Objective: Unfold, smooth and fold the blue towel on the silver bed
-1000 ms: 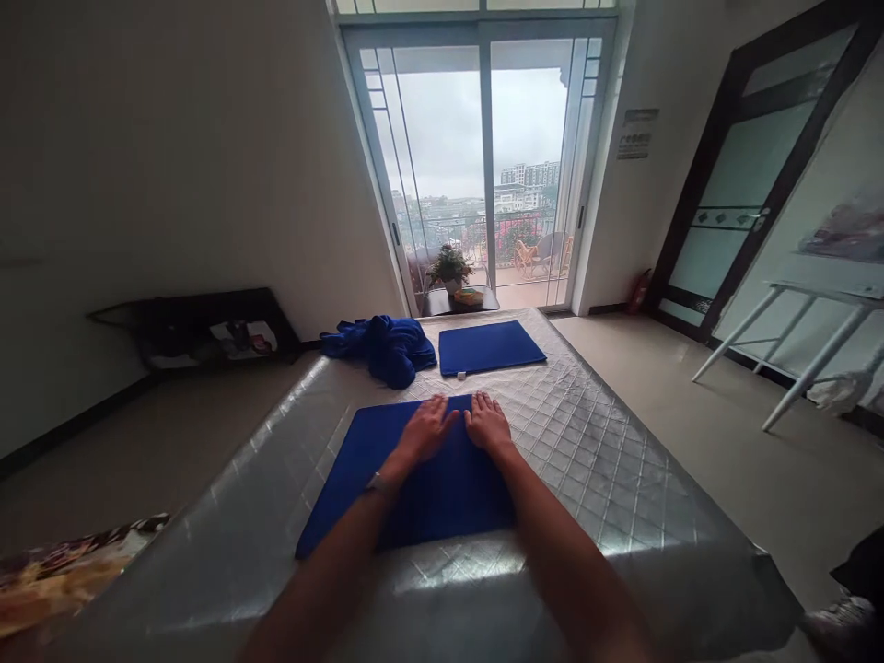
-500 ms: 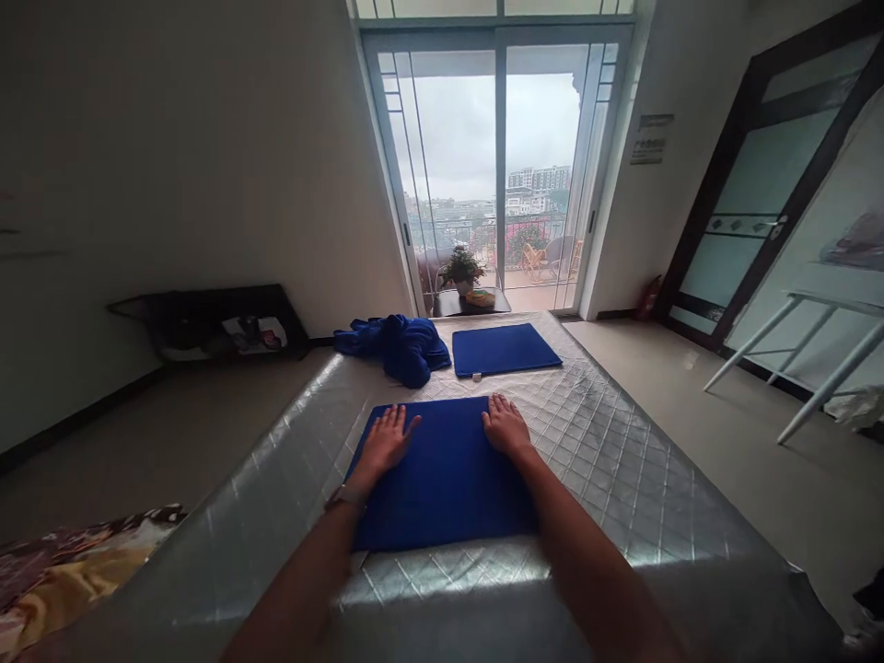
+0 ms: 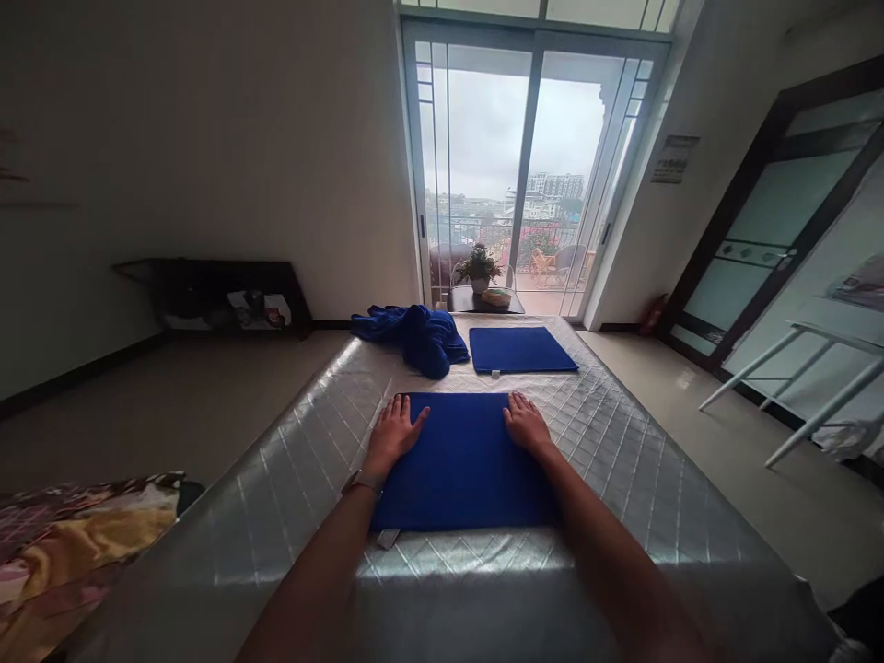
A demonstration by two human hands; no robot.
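Flat and unclenched, my left grip (image 3: 395, 431) rests at ten o'clock on a rectangular, royal-blue folded cloth (image 3: 470, 465), fingers stretched forward and slightly parted, thumb out to the side. My right grip (image 3: 527, 423) lies palm down at two o'clock, near the far right corner, its fingers extended and close together; neither is clamped on anything. The cloth sits straight ahead of me on a silver-grey, diamond-quilted mattress (image 3: 639, 488), with a small white label (image 3: 388, 539) poking out at its eight o'clock edge. From there, a second flat, rectangular blue cloth (image 3: 523, 348) lies apart at one o'clock. Near it, at eleven, slumps a crumpled heap of blue fabric (image 3: 434, 345). A dark band (image 3: 363, 480) circles my left wrist.
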